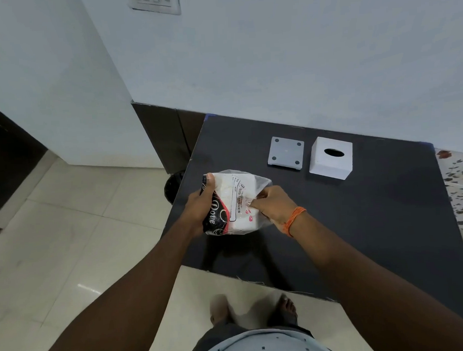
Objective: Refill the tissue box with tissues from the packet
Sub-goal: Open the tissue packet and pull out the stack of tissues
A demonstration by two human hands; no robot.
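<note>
A plastic tissue packet [235, 199], white with a black and red printed side, is held above the near left part of the black table [361, 222]. My left hand [200, 206] grips its left side, thumb on top. My right hand [273, 204], with an orange thread at the wrist, pinches the clear plastic on the packet's right side. The white cube-shaped tissue box [331, 158] with an oval slot on top stands at the back of the table. Its flat grey base plate [286, 153] lies just left of it, apart from the box.
A white wall runs right behind the table. A dark round bin [173, 185] sits on the tiled floor at the table's left edge. A speckled surface [461, 187] adjoins the table on the right. My feet stand at the table's near edge.
</note>
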